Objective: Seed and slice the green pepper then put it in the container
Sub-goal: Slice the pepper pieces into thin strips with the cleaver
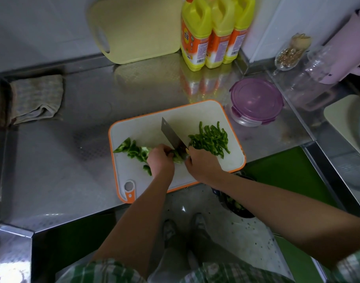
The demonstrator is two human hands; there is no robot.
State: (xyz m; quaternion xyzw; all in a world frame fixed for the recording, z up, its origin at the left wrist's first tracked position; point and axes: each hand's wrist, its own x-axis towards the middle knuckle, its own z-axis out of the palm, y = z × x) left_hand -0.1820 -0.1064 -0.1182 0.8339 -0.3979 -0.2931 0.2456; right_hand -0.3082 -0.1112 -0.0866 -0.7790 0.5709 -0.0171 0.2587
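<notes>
The steel counter [72, 170] carries your orange-rimmed cutting board [146, 127]. Just past the board's far right corner stands the container [256, 101], purple lid on. At the board's middle your right hand [201, 162] is wrapped round the handle of the cleaver [171, 133]. Your left hand [160, 160], fingers curled, pins a green pepper piece [176, 157] against the blade. Sliced strips [210, 139] lie on the board's right side, uncut pieces [134, 150] on its left.

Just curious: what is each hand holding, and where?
The right hand grips the cleaver by its handle; the left hand holds down the green pepper piece.
</notes>
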